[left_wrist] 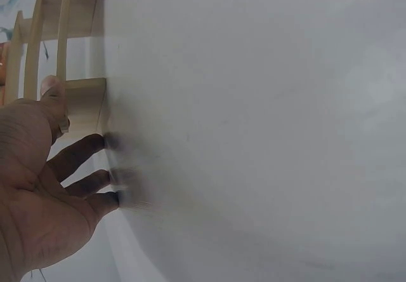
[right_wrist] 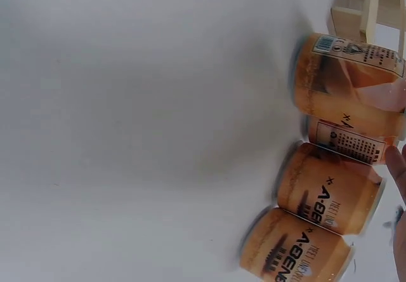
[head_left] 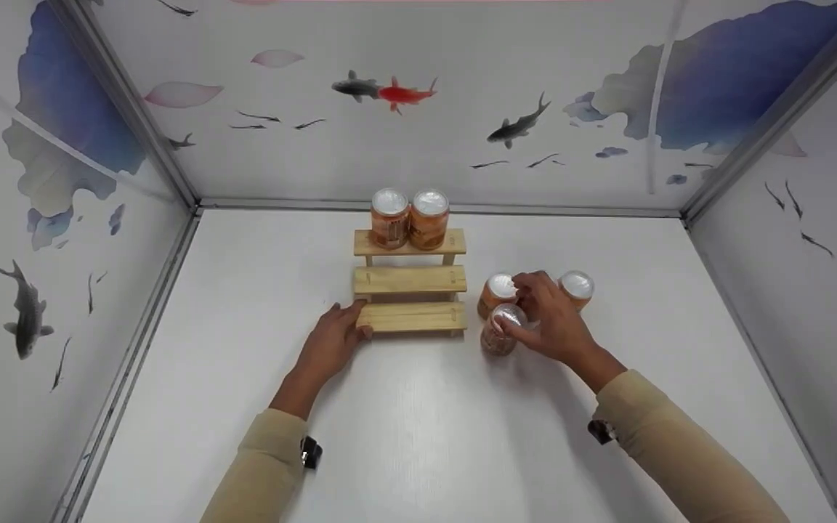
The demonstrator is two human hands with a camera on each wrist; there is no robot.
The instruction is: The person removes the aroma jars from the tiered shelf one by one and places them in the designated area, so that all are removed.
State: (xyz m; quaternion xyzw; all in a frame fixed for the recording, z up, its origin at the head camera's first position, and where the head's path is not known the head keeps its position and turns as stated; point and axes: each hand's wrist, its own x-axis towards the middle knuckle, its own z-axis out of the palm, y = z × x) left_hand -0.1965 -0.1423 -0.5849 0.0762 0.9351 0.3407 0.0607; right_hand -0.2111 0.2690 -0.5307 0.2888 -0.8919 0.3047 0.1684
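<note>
I see the right grip curled over the top of the nearest orange can, fingers round its lid. Two more cans stand just behind it, at 12 and 1 o'clock. Left grip lies open, thumb against the bottom step of the wooden rack, fingertips on the counter. Two shelved cans sit on its top step.

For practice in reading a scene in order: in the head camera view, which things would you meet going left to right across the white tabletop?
Person's left hand → pale wooden three-step stand with two orange drink cans on its top step → cluster of orange drink cans on the table → person's right hand upon them.
</note>
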